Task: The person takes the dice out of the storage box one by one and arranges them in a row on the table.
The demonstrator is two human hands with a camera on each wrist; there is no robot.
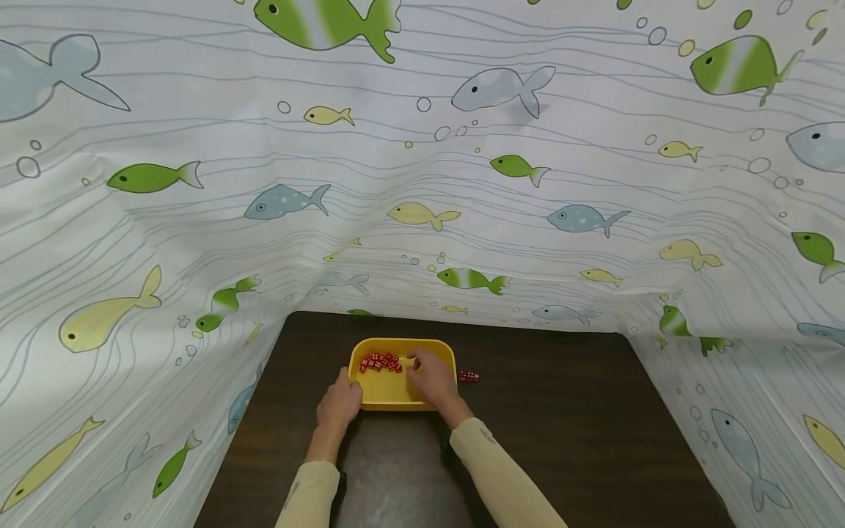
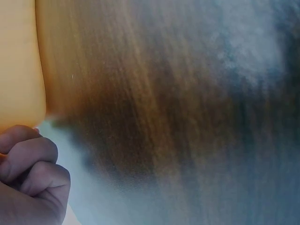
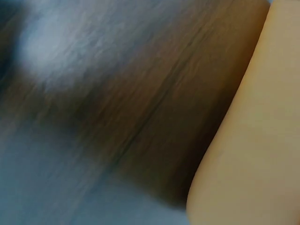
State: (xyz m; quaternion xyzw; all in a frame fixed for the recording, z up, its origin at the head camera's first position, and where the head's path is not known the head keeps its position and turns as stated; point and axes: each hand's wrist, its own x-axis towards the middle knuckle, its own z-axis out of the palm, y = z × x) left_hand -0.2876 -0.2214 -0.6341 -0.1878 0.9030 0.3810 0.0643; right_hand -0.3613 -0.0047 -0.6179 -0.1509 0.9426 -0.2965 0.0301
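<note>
A shallow yellow tray point(image 1: 389, 405) sits on the dark table, and several red dice point(image 1: 379, 361) with white pips lie bunched in its back left part. My left hand point(image 1: 340, 400) grips the tray's left rim; in the left wrist view the fingers of that hand point(image 2: 35, 173) are curled at the edge of the tray point(image 2: 18, 61). Over the right half of the tray reaches my right hand point(image 1: 432, 378), thumb and forefinger bent and apart, just right of the bunched dice. The right wrist view shows only the tray's side point(image 3: 248, 140) and the tabletop.
Beside the tray's right wall, a small group of red dice point(image 1: 469, 376) stands close together on the dark wooden table point(image 1: 561, 418). A white fish-patterned cloth point(image 1: 422, 169) rises behind the table and along both sides.
</note>
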